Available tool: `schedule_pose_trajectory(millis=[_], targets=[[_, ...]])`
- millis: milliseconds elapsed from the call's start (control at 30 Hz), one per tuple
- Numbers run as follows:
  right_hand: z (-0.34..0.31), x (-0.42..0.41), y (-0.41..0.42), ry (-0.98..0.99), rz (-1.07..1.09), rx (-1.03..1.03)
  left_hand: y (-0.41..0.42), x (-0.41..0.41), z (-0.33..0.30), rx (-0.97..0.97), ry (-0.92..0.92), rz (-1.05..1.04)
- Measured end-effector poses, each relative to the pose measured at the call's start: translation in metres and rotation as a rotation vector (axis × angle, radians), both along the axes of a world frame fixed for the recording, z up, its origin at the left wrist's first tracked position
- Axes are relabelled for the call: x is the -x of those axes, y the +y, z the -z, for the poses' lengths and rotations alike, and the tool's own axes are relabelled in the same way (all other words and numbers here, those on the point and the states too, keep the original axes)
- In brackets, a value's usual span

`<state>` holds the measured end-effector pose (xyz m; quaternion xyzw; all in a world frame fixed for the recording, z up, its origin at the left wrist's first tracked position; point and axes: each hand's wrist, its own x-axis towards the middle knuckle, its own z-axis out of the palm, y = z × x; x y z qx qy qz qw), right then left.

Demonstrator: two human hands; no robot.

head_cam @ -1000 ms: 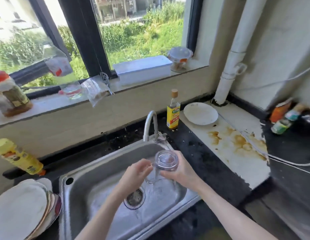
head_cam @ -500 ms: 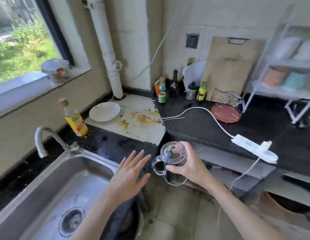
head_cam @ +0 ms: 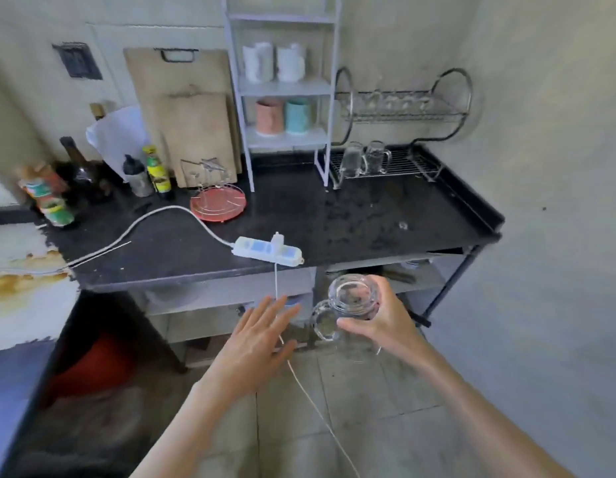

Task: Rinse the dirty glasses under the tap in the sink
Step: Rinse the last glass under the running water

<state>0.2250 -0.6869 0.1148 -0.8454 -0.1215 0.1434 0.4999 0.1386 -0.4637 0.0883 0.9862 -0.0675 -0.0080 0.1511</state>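
Note:
My right hand [head_cam: 385, 322] holds a clear glass mug [head_cam: 351, 298] by its body, handle pointing left, over the tiled floor below the counter's front edge. My left hand [head_cam: 261, 336] floats beside it with fingers spread, holding nothing. Two more clear glass mugs [head_cam: 366, 160] stand on the lower tier of the wire dish rack [head_cam: 403, 112] at the back of the black counter [head_cam: 334, 219]. The sink and tap are out of view.
A white power strip [head_cam: 266, 250] lies near the counter's front edge, its cord hanging to the floor between my hands. A red round mat [head_cam: 218, 205], bottles [head_cam: 154, 170], cutting boards [head_cam: 189, 108] and a white shelf with cups [head_cam: 282, 91] stand behind.
The view has swung right, from the sink to the counter with the dish rack. My right hand carried the mug away from the sink; my left hand let go and opened.

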Motion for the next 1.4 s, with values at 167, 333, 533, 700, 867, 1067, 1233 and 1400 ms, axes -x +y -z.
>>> schedule_pose_trajectory(millis=[167,333,533,700,867,1067,1233,1400], targets=[[0.001,-0.054,-0.065,0.001,0.162,-0.018,-0.056,-0.083,0.000,0.033,-0.011,0.129],[0.013,-0.120,-0.105,0.079,0.308,-0.115,-0.092,-0.164,0.019,0.019,0.055,0.230],[0.018,-0.240,-0.121,0.054,0.347,-0.089,-0.098,-0.297,0.018,-0.018,0.036,0.193],[0.017,-0.336,-0.129,0.008,0.391,-0.011,-0.104,-0.391,0.014,-0.022,0.065,0.141],[0.021,-0.418,-0.143,0.045,0.385,-0.040,-0.117,-0.449,0.033,-0.055,0.188,0.107],[0.033,-0.538,-0.153,0.015,0.356,-0.068,-0.133,-0.531,0.049,-0.104,0.210,-0.039],[0.034,-0.626,-0.148,0.037,0.196,-0.085,-0.152,-0.582,0.064,-0.042,0.213,-0.220],[0.044,-0.685,-0.127,0.018,0.145,-0.095,-0.159,-0.619,0.088,-0.115,0.137,-0.234]])
